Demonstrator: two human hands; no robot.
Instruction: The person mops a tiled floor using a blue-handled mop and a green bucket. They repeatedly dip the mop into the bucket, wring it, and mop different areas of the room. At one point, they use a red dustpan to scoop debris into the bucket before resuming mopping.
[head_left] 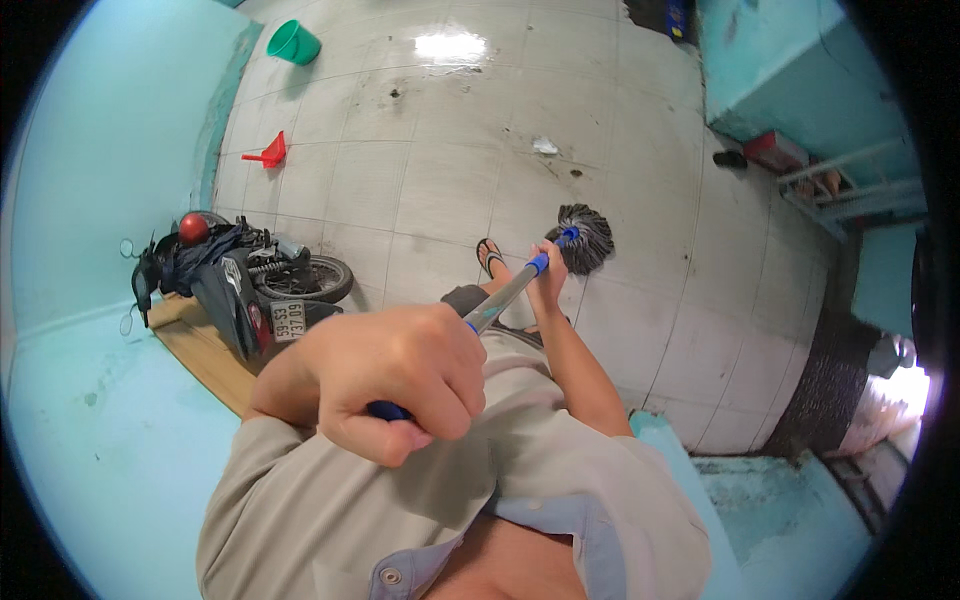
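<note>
A mop (592, 245) with dark grey strings rests its head on the tiled floor, just ahead of my right foot. Its grey pole with blue fittings slants up toward my chest. My left hand (405, 375) is closed in a fist around the blue top end of the pole, close in front of my shirt. Lower down, near the blue collar above the mop head, my right hand (547, 278) wraps around the pole. The fingers of the right hand are partly hidden.
A motorbike (240, 290) stands at the left on brown cardboard (205, 350). Farther off are a red dustpan (268, 152) and a green bucket (293, 42). White scrap (544, 146) and dark specks lie on the floor. A white metal rack (855, 185) stands at the right.
</note>
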